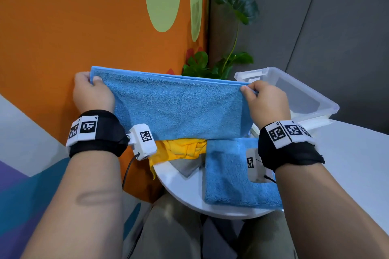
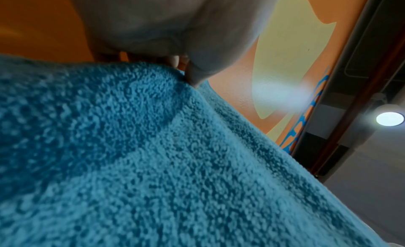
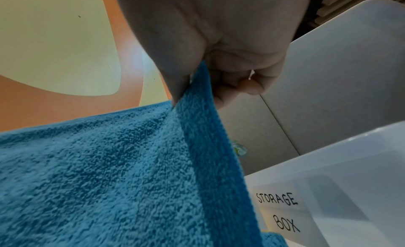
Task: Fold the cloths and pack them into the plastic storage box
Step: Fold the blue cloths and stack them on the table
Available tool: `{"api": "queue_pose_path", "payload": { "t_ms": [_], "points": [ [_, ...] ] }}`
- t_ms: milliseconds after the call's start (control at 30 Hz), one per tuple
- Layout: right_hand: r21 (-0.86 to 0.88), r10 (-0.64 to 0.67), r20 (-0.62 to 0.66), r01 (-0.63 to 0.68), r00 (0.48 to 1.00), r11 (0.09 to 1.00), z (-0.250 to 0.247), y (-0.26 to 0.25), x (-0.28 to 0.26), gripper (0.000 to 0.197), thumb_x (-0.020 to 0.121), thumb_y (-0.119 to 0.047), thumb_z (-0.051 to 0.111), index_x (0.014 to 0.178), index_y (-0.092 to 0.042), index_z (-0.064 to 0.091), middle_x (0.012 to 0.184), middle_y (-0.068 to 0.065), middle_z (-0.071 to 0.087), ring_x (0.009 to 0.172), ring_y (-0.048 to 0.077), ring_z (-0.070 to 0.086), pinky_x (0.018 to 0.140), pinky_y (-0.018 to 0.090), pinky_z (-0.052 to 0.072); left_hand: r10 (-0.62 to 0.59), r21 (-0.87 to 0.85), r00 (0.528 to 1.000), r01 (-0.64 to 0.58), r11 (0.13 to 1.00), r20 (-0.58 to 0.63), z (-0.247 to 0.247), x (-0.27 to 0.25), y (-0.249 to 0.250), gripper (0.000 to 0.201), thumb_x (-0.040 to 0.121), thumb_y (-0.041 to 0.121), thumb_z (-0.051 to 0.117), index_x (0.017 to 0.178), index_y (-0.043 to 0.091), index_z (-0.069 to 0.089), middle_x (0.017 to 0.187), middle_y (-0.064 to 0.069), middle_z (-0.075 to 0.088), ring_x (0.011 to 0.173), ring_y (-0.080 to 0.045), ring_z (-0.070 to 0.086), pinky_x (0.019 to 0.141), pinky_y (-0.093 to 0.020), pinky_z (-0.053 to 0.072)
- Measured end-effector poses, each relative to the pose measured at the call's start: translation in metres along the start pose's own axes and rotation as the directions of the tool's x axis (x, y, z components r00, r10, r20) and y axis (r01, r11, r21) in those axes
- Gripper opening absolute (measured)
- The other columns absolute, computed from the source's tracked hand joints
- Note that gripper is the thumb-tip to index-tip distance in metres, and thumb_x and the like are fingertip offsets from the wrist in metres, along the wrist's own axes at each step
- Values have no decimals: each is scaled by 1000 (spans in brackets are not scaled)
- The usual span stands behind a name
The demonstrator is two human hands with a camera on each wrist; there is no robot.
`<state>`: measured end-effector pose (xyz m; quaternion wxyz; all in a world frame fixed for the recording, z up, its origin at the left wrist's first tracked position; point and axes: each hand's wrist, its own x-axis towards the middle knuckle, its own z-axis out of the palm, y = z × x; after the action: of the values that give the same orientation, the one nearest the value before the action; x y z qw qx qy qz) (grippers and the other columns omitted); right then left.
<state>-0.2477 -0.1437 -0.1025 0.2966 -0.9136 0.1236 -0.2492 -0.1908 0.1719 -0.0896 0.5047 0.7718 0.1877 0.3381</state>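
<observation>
I hold a blue terry cloth (image 1: 176, 107) stretched in the air, doubled over with two top edges together. My left hand (image 1: 92, 90) pinches its top left corner, and my right hand (image 1: 259, 94) pinches its top right corner. The left wrist view shows the blue cloth (image 2: 153, 155) under my left hand (image 2: 186, 68); the right wrist view shows the blue cloth (image 3: 109, 172) gripped by my right hand (image 3: 197, 74). A folded blue cloth (image 1: 229, 174) lies on the white table (image 1: 183, 191). A crumpled yellow cloth (image 1: 181, 149) lies behind it. The clear plastic storage box (image 1: 305, 99) stands at the right, labelled "STORAGE BOX" (image 3: 278, 211).
An orange wall (image 1: 84, 27) with pale green shapes stands just behind the table. A leafy green plant (image 1: 227, 57) rises behind the box beside a grey panel (image 1: 315, 17). A grey cloth piece (image 1: 185, 166) lies on the table below the yellow cloth. My knees (image 1: 168, 233) are under the table's edge.
</observation>
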Motion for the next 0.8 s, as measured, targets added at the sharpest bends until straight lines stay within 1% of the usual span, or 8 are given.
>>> {"api": "queue_pose_path", "payload": {
  "t_ms": [200, 300, 467, 533, 600, 667, 733, 800],
  "points": [
    [133, 34, -115, -19, 993, 991, -2, 0, -2, 28, 86, -46, 59, 85, -20, 69, 81, -4, 65, 80, 15, 56, 66, 27, 38, -7, -15, 1000, 7, 1000, -18, 2, -4, -4, 6, 101, 20, 37, 100, 22, 42, 100, 1, 50, 88, -17, 46, 75, -25, 36],
    [206, 48, -136, -19, 990, 978, -2, 2, -1, 22, 85, -43, 62, 83, -23, 70, 81, -8, 65, 80, 11, 55, 67, 25, 37, -9, -16, 1000, 9, 1000, -16, 2, -5, -6, 6, 101, 20, 37, 100, 22, 42, 100, -1, 51, 88, -17, 47, 75, -25, 36],
    [196, 29, -99, -9, 995, 980, -1, 5, 0, 19, 93, -32, 53, 91, -23, 69, 94, -3, 67, 89, 13, 56, 75, 24, 39, -10, -10, 999, 9, 1000, -39, 0, -7, -6, 6, 101, 19, 37, 101, 22, 42, 100, -1, 50, 88, -17, 45, 73, -25, 35],
    [199, 34, -119, -10, 992, 980, -2, 5, -1, 18, 93, -32, 53, 89, -23, 69, 91, -5, 67, 87, 11, 55, 73, 22, 36, -11, -5, 999, 10, 1000, -40, 1, -7, -6, 8, 102, 19, 37, 103, 20, 44, 100, -1, 49, 88, -16, 45, 71, -23, 33],
    [217, 56, -160, -20, 986, 976, -3, 4, -2, 18, 91, -35, 57, 89, -23, 70, 87, -9, 65, 84, 8, 53, 71, 19, 33, -17, -4, 999, 17, 1000, -41, 2, -6, -8, 19, 102, 19, 37, 111, 12, 51, 100, -1, 49, 88, -16, 45, 72, -24, 34],
    [268, 104, -187, -51, 977, 962, -5, 3, -2, 18, 88, -38, 61, 87, -22, 69, 78, -14, 60, 80, 7, 52, 69, 18, 32, -22, -4, 999, 22, 1000, -41, 2, -6, -10, 27, 101, 20, 37, 119, 7, 52, 102, -3, 52, 90, -19, 47, 75, -24, 35],
    [300, 134, -198, -70, 971, 951, -6, 2, -3, 20, 87, -40, 62, 82, -21, 63, 69, -16, 54, 77, 9, 51, 67, 19, 32, -20, -6, 999, 20, 1000, -39, 1, -6, -11, 28, 101, 20, 38, 121, 6, 52, 110, -10, 58, 98, -25, 54, 80, -27, 38],
    [308, 130, -213, -60, 968, 949, -6, 1, -4, 25, 87, -41, 62, 80, -17, 60, 69, -15, 53, 76, 11, 51, 67, 21, 33, -21, -8, 999, 21, 1000, -36, 1, -6, -11, 28, 101, 20, 37, 121, 6, 52, 119, -14, 59, 106, -28, 55, 83, -29, 39]
  ]
}}
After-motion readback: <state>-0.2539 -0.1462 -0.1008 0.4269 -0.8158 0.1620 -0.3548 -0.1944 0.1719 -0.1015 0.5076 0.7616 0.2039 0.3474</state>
